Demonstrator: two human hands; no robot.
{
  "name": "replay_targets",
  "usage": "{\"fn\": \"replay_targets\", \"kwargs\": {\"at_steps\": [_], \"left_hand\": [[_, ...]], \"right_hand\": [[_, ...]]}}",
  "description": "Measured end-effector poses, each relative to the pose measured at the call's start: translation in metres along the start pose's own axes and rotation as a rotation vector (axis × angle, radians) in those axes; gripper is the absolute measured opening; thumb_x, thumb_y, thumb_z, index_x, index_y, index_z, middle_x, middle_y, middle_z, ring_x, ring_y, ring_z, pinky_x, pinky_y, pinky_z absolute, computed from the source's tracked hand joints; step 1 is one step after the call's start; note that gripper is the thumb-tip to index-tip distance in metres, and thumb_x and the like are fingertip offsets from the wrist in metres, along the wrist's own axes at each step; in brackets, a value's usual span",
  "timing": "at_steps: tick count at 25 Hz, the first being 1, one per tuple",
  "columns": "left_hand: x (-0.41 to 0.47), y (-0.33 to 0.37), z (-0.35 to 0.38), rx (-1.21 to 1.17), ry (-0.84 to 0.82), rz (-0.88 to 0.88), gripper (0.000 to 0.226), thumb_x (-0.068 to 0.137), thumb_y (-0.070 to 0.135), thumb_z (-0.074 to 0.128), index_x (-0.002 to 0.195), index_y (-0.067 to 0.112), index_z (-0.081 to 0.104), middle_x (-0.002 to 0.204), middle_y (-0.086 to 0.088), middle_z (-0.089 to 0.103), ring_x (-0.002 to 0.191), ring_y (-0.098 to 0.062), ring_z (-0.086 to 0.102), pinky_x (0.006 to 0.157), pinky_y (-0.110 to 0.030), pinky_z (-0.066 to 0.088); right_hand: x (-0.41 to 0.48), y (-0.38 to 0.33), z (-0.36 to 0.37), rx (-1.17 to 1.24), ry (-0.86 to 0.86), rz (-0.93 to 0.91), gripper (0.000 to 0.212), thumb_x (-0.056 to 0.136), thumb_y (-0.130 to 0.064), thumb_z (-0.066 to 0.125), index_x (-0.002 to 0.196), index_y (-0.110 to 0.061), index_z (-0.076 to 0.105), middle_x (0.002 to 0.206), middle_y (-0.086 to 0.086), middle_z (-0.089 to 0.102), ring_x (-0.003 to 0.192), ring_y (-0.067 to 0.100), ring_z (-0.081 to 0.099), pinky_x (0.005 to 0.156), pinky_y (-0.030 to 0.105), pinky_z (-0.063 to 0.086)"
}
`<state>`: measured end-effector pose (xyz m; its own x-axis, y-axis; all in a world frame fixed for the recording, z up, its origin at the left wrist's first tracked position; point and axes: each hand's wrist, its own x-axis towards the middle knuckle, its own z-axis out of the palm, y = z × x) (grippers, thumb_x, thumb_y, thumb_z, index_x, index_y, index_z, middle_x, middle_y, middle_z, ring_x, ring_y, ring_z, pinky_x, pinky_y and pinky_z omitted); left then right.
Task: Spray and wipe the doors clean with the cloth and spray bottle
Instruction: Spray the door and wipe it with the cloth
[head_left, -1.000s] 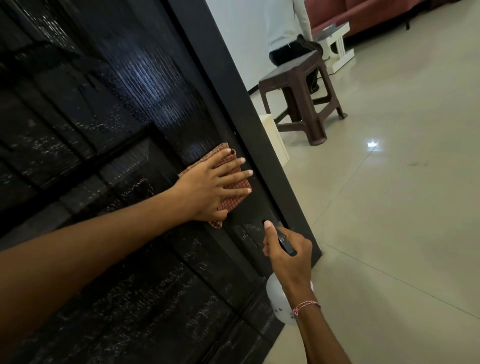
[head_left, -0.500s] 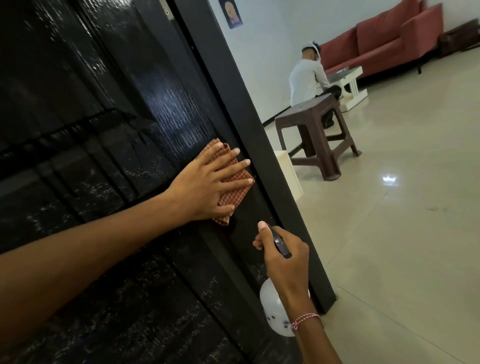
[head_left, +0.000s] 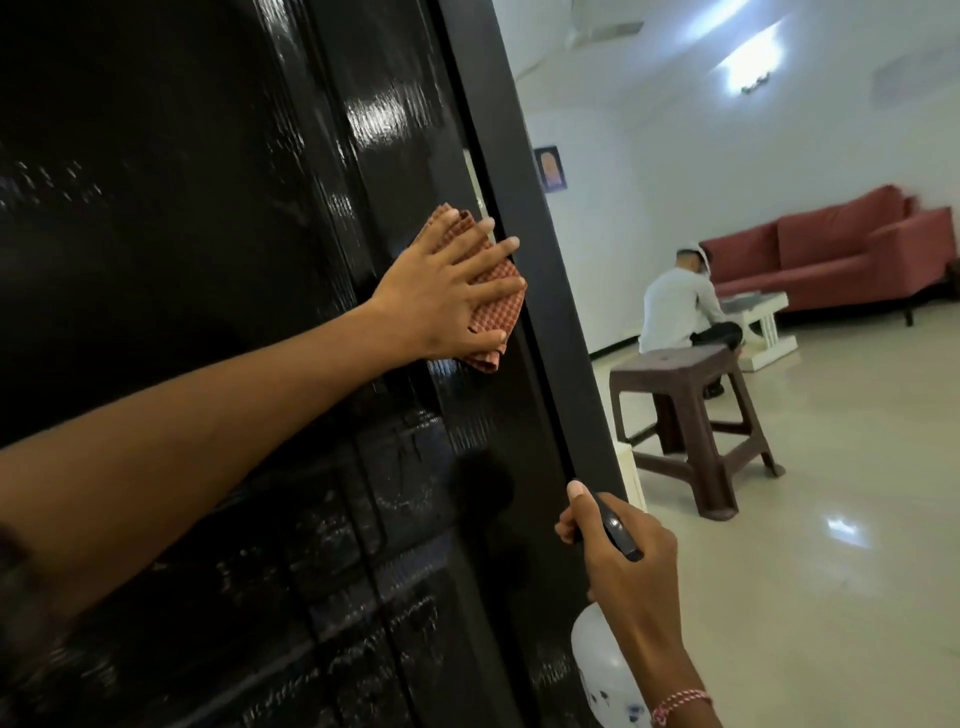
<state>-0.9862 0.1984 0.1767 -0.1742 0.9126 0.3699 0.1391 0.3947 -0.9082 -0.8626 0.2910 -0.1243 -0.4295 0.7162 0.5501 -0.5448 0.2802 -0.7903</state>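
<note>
The glossy black door (head_left: 218, 218) fills the left of the view, with wet streaks on its lower panels. A brown stool (head_left: 691, 415) stands beyond its edge. The right hand (head_left: 628, 571), low beside that edge, grips the white spray bottle (head_left: 602, 670) by its dark head. The left hand (head_left: 441, 291), fingers spread flat, presses the checked cloth (head_left: 491, 317) against the door near its right edge.

Your left grip (head_left: 441, 296) lies flat over the rust-red waffle-weave cloth (head_left: 493, 317), so only its edges show, past the fingertips and below the thumb. Your right grip (head_left: 628, 582) covers the neck of the white plastic spray bottle (head_left: 597, 660), whose body is cut off by the frame's bottom edge. The glossy black panelled door (head_left: 208, 208) runs out of frame at top, left and bottom. The small framed picture (head_left: 550, 167) at upper centre is too small to make out.
</note>
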Motion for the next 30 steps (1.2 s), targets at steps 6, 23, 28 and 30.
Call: {"fn": "replay_targets", "kwargs": {"at_steps": [6, 23, 28, 30], "left_hand": [[0.044, -0.084, -0.02, -0.019, 0.017, -0.158, 0.083, 0.092, 0.084, 0.003, 0.165, 0.045, 0.003, 0.175, 0.002, -0.01, 0.161, -0.028, -0.011, 0.126, -0.059, -0.01], [-0.02, 0.067, 0.021, -0.035, 0.076, 0.003, 0.086, 0.094, 0.079, -0.001, 0.166, 0.035, 0.016, 0.175, -0.008, 0.004, 0.161, -0.037, 0.002, 0.127, -0.063, 0.001], [-0.08, 0.165, 0.045, -0.064, 0.056, 0.099, 0.079, 0.098, 0.075, 0.01, 0.167, 0.036, 0.005, 0.176, -0.005, -0.002, 0.161, -0.034, 0.0, 0.129, -0.059, 0.006], [-0.1, 0.208, 0.052, -0.036, 0.035, 0.146, 0.08, 0.097, 0.074, 0.006, 0.167, 0.034, 0.0, 0.175, -0.007, -0.005, 0.161, -0.035, -0.003, 0.129, -0.058, 0.006]], "right_hand": [[0.054, -0.054, 0.013, 0.037, -0.089, -0.068, 0.04, 0.095, -0.049, 0.063, 0.072, -0.018, 0.074, 0.069, -0.002, 0.074, 0.067, 0.015, 0.071, 0.055, 0.027, 0.053], [-0.05, 0.055, -0.025, 0.071, 0.147, 0.113, 0.049, 0.103, -0.056, 0.058, 0.081, -0.016, 0.077, 0.078, 0.0, 0.077, 0.07, 0.021, 0.073, 0.055, 0.038, 0.056], [-0.139, 0.119, -0.047, -0.012, 0.16, 0.234, 0.048, 0.101, -0.055, 0.056, 0.08, -0.017, 0.077, 0.078, -0.003, 0.077, 0.078, 0.019, 0.075, 0.07, 0.045, 0.063], [-0.17, 0.14, -0.058, -0.073, 0.147, 0.306, 0.051, 0.098, -0.062, 0.056, 0.081, -0.019, 0.077, 0.078, -0.005, 0.077, 0.08, 0.017, 0.074, 0.071, 0.049, 0.065]]}}
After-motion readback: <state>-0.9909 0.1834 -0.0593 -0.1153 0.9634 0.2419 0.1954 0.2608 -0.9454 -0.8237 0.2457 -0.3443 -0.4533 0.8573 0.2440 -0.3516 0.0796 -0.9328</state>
